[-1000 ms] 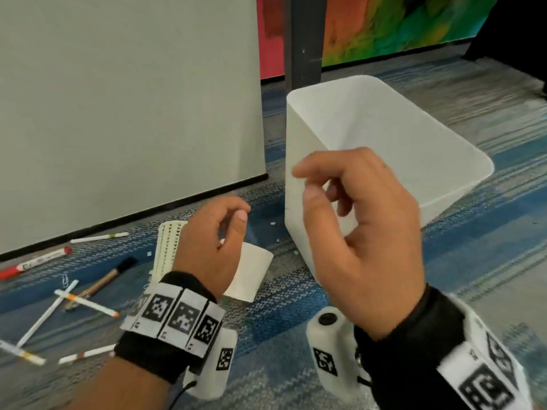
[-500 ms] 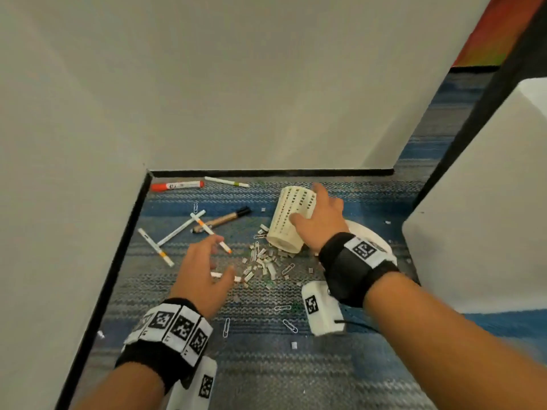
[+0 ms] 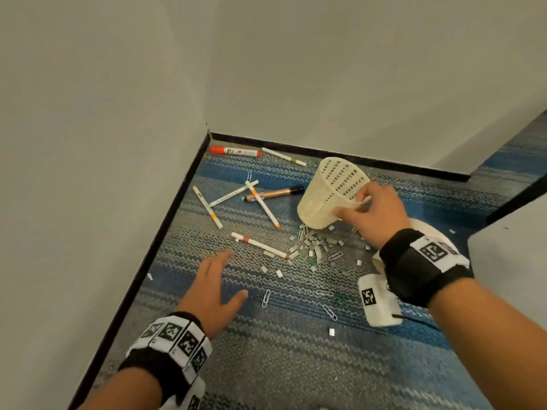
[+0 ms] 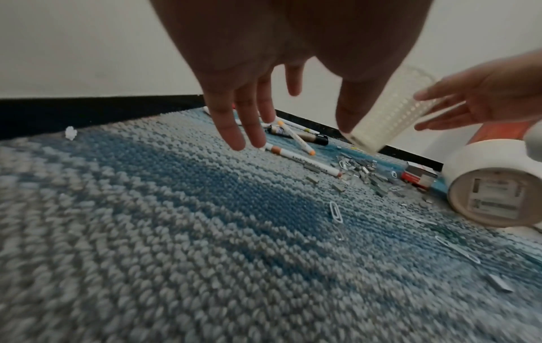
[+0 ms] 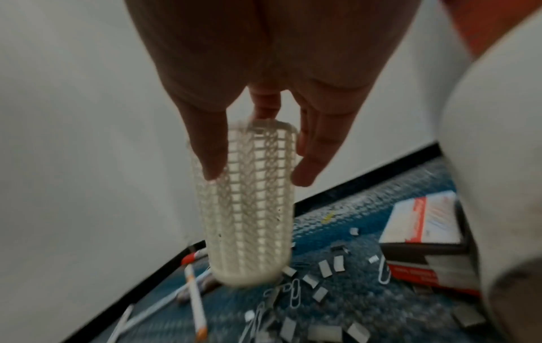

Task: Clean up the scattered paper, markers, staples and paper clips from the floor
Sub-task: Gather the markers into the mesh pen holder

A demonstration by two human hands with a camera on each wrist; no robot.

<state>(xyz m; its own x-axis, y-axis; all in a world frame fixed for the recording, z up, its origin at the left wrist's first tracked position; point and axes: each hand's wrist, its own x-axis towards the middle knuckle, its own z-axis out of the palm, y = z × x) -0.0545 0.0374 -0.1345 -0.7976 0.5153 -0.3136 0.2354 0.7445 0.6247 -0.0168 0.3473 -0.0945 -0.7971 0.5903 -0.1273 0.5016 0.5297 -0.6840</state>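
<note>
Markers (image 3: 262,207) and staples (image 3: 318,247) litter striped carpet (image 3: 296,365) in a wall corner.

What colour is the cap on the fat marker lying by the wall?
Orange-red, on a white barrel: the marker in the corner. The head view shows it best.

Cream-white lattice cup (image 3: 331,193), pierced all over with rows of small slots. Carpet (image 3: 296,365) striped in blue and grey, nubbly weave. Plain off-white walls (image 3: 296,69) edged by a black skirting strip (image 3: 154,250). Red-capped white marker (image 3: 234,151) by the skirting; gold-bodied marker (image 3: 273,193) with black cap; slim white pens (image 3: 260,245) with orange bands and tips, one (image 3: 283,156) banded yellow-green. Silver-grey staples (image 3: 318,247) in a heap, pale paper clips (image 3: 266,298) around. Black wristbands (image 3: 420,267) bearing white patches printed with black square codes. Red, white and black box (image 5: 422,246).
</note>
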